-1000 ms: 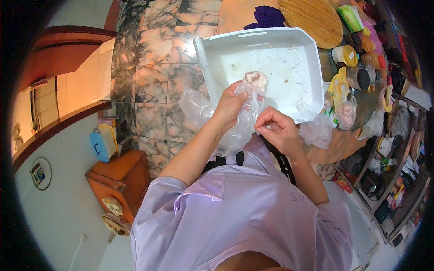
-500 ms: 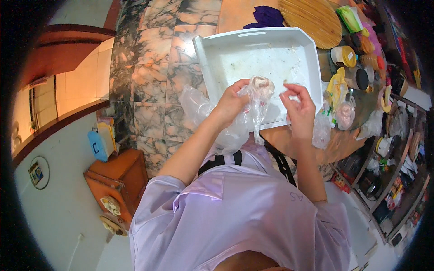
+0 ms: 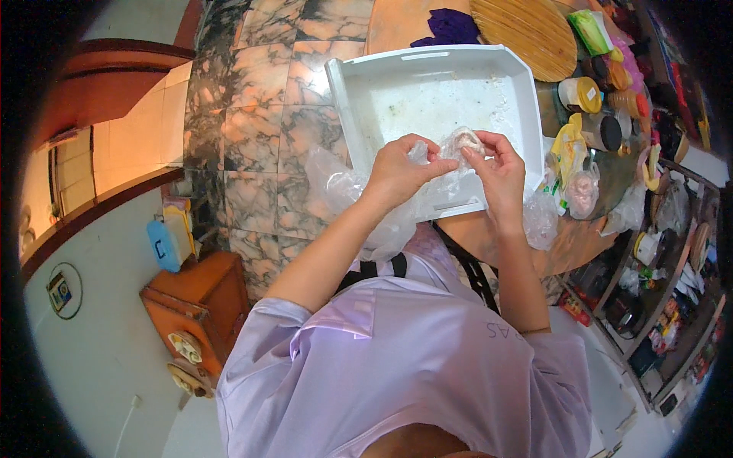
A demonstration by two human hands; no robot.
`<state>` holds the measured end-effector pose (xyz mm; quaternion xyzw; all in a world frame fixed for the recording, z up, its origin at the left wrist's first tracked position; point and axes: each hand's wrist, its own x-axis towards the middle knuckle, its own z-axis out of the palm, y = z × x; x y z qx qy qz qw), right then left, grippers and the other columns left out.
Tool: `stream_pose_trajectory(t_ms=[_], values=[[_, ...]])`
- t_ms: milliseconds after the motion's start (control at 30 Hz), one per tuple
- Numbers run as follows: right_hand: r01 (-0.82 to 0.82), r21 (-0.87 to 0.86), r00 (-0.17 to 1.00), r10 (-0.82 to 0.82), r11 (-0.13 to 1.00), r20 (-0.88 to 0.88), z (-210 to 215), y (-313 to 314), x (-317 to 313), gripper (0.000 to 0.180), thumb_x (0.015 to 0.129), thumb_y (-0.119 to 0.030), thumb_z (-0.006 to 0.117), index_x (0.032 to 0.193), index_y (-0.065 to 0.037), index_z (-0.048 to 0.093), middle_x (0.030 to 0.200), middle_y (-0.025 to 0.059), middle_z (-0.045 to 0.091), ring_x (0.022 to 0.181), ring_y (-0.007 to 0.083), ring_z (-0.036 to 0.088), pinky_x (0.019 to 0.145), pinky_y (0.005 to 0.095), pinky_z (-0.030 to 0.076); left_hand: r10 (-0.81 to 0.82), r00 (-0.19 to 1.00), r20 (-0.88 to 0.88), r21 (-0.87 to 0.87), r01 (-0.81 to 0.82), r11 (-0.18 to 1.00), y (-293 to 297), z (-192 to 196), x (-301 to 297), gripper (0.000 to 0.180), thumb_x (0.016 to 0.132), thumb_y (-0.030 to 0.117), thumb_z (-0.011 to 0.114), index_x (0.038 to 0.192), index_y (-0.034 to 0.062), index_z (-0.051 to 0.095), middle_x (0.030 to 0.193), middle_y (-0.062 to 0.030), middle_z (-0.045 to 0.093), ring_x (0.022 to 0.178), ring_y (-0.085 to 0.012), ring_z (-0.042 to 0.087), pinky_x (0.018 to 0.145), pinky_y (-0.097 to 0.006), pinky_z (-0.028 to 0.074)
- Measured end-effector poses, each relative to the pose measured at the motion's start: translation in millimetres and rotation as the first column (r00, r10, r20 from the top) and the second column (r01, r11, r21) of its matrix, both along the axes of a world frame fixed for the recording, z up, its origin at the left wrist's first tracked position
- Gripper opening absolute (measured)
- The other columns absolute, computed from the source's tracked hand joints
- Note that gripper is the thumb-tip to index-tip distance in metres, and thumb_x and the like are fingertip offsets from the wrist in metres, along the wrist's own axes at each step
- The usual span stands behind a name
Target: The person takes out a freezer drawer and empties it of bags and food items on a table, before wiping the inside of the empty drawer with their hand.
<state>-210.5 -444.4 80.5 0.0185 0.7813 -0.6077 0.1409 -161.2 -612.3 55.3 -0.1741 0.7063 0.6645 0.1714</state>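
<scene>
My left hand (image 3: 403, 172) pinches a clear plastic bag between thumb and fingers. A small clear plastic bag (image 3: 463, 140) with something pale and brownish in it is held between my two hands. My right hand (image 3: 502, 169) grips its right side with thumb and fingertips. More crumpled clear plastic (image 3: 391, 233) hangs below my left wrist and spreads out to its left. Both hands are over the near side of a white plastic tray (image 3: 412, 95), whose floor carries small crumbs and specks. What exactly the bag contains cannot be made out.
To the right, the table holds lidded jars (image 3: 580, 95), a yellow plastic packet (image 3: 566, 149) and small clear bags (image 3: 584, 192). Behind the tray are a round wooden board (image 3: 527, 38) and a dark purple cloth (image 3: 449, 29). A wooden cabinet (image 3: 202, 294) stands at left.
My right hand has moved left and taken hold of the small bag. The bag's twisted lower end no longer dangles in view. My left hand has shifted slightly.
</scene>
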Motion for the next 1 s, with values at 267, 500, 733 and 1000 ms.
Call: stream_pose_trajectory(t_ms=[267, 500, 733, 1000], values=[[0.171, -0.298, 0.926, -0.050, 0.939, 0.374, -14, 23, -3, 0.028, 0.089, -0.020, 0.065, 0.109, -0.002, 0.061, 0.095, 0.0015, 0.064, 0.080, 0.0065, 0.056, 0.066, 0.0212, 0.040, 0.121, 0.973, 0.195, 0.318, -0.180, 0.931, -15, 7, -5, 0.019, 0.084, 0.025, 0.070, 0.090, 0.0100, 0.062, 0.082, 0.0010, 0.062, 0.068, -0.0069, 0.053, 0.057, -0.021, 0.037], [0.431, -0.551, 0.808, -0.033, 0.715, 0.589, -24, 14, 0, 0.023, 0.094, -0.018, 0.057, 0.112, -0.004, 0.058, 0.101, 0.0037, 0.063, 0.085, 0.0098, 0.057, 0.067, 0.0249, 0.045, 0.095, 0.969, 0.230, 0.348, -0.173, 0.922, -10, 9, -4, 0.020, 0.087, 0.028, 0.065, 0.092, 0.0096, 0.061, 0.075, 0.0044, 0.055, 0.063, -0.0064, 0.045, 0.058, -0.022, 0.035], [0.457, -0.572, 0.762, 0.032, 0.682, 0.647, -39, 25, 0, 0.028, 0.094, -0.020, 0.057, 0.114, -0.002, 0.059, 0.100, 0.0035, 0.063, 0.084, 0.0105, 0.056, 0.064, 0.0239, 0.043, 0.114, 0.965, 0.236, 0.369, -0.197, 0.908, -11, 15, -12, 0.024, 0.086, 0.030, 0.066, 0.096, 0.0074, 0.064, 0.073, 0.0041, 0.055, 0.063, -0.0060, 0.044, 0.056, -0.021, 0.034], [0.355, -0.518, 0.833, -0.011, 0.778, 0.554, -29, 19, -1, 0.028, 0.094, -0.021, 0.057, 0.114, -0.003, 0.059, 0.097, 0.0017, 0.062, 0.080, 0.0095, 0.055, 0.061, 0.0227, 0.040, 0.072, 0.976, 0.206, 0.381, -0.148, 0.913, -4, 7, -8, 0.029, 0.078, 0.030, 0.076, 0.093, 0.0086, 0.064, 0.075, 0.0024, 0.058, 0.065, -0.0058, 0.047, 0.057, -0.021, 0.036]])
